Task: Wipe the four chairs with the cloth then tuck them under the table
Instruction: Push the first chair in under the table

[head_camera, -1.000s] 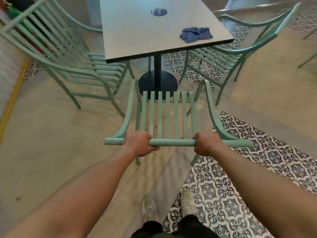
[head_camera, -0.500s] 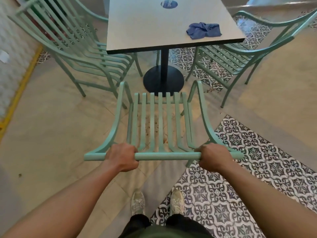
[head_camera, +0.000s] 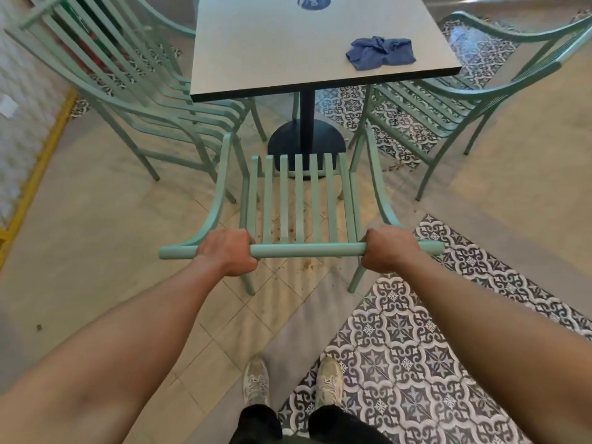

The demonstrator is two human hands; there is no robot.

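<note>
A mint-green slatted chair stands in front of me, facing the table, its seat front near the black pedestal base. My left hand and my right hand are both closed around the chair's top back rail. A crumpled blue cloth lies on the table's near right corner, touched by neither hand. Two more green chairs flank the table: one on the left and one on the right, both partly under the tabletop.
My two feet in pale shoes stand just behind the chair. Patterned tiles cover the floor at the right. A yellow strip runs along the left wall. A blue round sticker sits on the far tabletop.
The chair and my hands appear lower and closer in the frame than a second ago; the table looks nearer. Both hands have kept their grip on the back rail.
</note>
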